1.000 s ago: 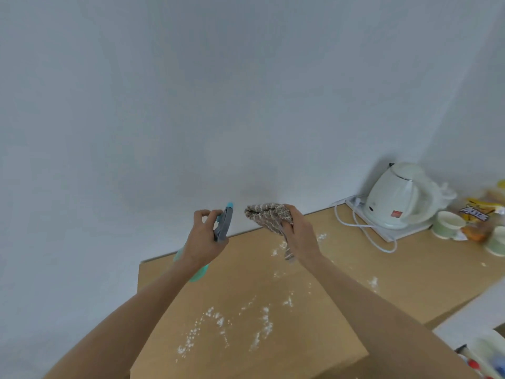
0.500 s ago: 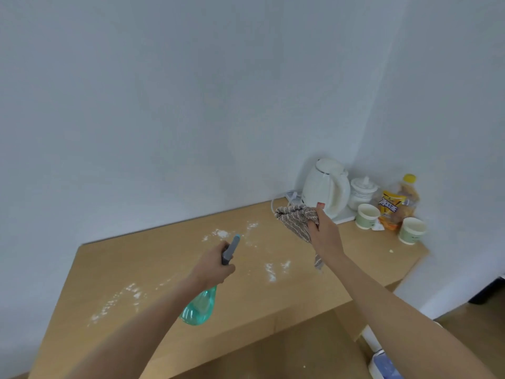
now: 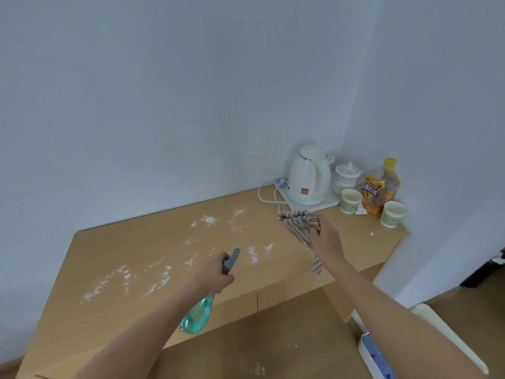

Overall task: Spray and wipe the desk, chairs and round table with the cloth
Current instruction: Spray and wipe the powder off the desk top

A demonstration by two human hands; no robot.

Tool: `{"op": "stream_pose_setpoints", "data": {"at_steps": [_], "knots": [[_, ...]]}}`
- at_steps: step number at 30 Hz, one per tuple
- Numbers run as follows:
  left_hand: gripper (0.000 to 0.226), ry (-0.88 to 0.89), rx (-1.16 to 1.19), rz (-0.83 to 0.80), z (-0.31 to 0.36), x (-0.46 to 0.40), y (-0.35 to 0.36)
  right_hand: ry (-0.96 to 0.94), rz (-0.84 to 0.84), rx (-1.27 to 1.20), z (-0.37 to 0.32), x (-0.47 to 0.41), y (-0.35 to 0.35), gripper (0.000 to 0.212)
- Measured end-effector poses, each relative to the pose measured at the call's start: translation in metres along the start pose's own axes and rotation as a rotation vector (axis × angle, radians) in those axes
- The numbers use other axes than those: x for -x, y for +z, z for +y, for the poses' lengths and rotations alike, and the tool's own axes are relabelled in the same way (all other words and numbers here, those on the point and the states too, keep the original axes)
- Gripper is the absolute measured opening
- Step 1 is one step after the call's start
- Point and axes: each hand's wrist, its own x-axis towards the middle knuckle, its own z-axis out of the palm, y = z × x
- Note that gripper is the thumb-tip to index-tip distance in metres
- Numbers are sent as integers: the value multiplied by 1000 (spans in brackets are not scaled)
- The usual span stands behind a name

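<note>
A wooden desk [image 3: 114, 250] stands against the white wall, with white powder [image 3: 210, 220] scattered across its top. My left hand [image 3: 213, 274] grips a teal spray bottle [image 3: 196, 315] by its grey head, with the nozzle aimed over the desk. My right hand [image 3: 326, 239] holds a bunched grey striped cloth [image 3: 299, 222] above the right part of the desk, apart from the surface. A second wooden surface [image 3: 273, 337] with a few white specks lies lower, in front of the desk.
In the desk's back right corner stand a white kettle [image 3: 308, 176] on its base with a trailing cord, a white lidded jar [image 3: 347, 176], two paper cups [image 3: 351, 201], and a yellow-capped bottle [image 3: 382, 184]. A white and blue object [image 3: 374, 354] sits at the lower right.
The view has swung out, so the whole desk and its right corner show. Both hands have come lower; the bottle now points forward over the powder, and the cloth is nearer the kettle.
</note>
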Motion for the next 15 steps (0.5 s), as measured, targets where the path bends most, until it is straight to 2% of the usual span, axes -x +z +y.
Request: {"op": "stream_pose_setpoints", "data": {"at_steps": [15], "knots": [[24, 24, -46, -25, 12, -4, 4, 12, 10, 36, 17, -5, -8, 29]]}}
